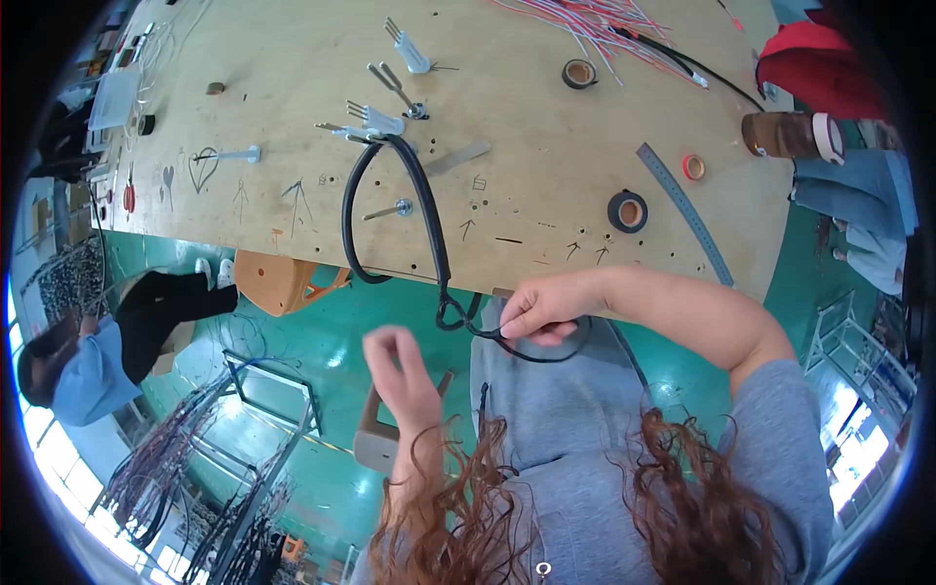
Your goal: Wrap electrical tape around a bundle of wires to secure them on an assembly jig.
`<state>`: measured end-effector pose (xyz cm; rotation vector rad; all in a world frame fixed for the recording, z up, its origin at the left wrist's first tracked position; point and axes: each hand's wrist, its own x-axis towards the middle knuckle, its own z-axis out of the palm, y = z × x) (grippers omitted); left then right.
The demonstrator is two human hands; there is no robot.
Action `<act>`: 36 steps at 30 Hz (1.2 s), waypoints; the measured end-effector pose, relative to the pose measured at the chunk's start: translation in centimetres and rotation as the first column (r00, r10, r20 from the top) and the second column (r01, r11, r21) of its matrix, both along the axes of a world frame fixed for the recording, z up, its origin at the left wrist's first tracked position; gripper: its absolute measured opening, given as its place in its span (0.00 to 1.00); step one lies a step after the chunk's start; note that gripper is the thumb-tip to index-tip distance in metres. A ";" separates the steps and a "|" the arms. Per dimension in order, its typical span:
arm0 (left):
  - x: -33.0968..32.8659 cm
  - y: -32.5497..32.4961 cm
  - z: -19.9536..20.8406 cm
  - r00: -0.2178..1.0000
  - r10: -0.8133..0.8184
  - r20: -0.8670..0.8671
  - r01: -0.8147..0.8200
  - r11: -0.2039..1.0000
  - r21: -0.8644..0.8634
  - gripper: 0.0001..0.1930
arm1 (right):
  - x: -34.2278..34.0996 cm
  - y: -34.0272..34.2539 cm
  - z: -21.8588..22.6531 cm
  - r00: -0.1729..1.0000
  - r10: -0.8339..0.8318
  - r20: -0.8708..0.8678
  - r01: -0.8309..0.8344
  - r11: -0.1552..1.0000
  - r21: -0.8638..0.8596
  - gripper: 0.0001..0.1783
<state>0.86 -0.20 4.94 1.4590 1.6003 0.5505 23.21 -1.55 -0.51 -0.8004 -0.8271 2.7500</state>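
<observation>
A thick black taped cable bundle hangs in a long loop from a white pronged peg on the wooden board. Below the board's front edge, its thinner tails cross in a small loop. My right hand pinches a thin black end of this cable, and a slack curve of it hangs under the fingers. To the left, apart from the cable, my left hand is raised and slightly blurred. A gap shows between its thumb and fingers, with nothing visible in it.
On the board lie black tape rolls, a blue-grey ruler, a small red-rimmed roll and red-white wires. More metal pegs stand up. An orange stool and another person are at left; a bottle is at right.
</observation>
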 end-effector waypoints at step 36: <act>-6.9 -4.5 2.7 0.883 0.171 0.437 0.150 0.780 -0.608 0.21 | -6.8 4.5 4.0 0.968 0.247 0.040 -0.226 0.792 0.568 0.12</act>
